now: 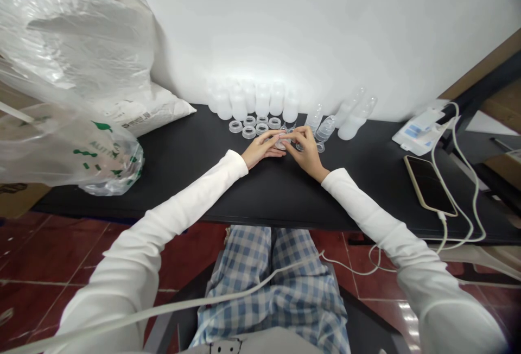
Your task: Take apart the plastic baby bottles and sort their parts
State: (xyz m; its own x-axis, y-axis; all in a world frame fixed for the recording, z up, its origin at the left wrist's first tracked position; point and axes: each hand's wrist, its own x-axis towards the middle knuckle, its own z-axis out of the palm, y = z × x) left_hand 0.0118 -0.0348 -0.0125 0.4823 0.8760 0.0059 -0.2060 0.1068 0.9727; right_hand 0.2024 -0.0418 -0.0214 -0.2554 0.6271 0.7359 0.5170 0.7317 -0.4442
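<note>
Over the black table, my left hand (262,150) is closed around a small translucent bottle collar ring (280,140). From the other side, the fingertips of my right hand (307,153) pinch at the same ring; fingers cover part of it, so what sits inside cannot be made out. Several loose collar rings (249,132) lie just beyond my left hand. Behind them stands a group of frosted plastic bottles (262,100). Beside my right hand are small clear pieces (320,147), partly hidden, and clear domed covers (325,127). Two bottles with pointed clear tops (357,119) stand farther right.
Large plastic bags (109,153) crowd the left end of the table (260,196). At the right lie a phone (430,185) with a charging cable (468,175) and a white box-like item (419,130). A white wall (317,28) rises behind. A cable (179,308) crosses my lap.
</note>
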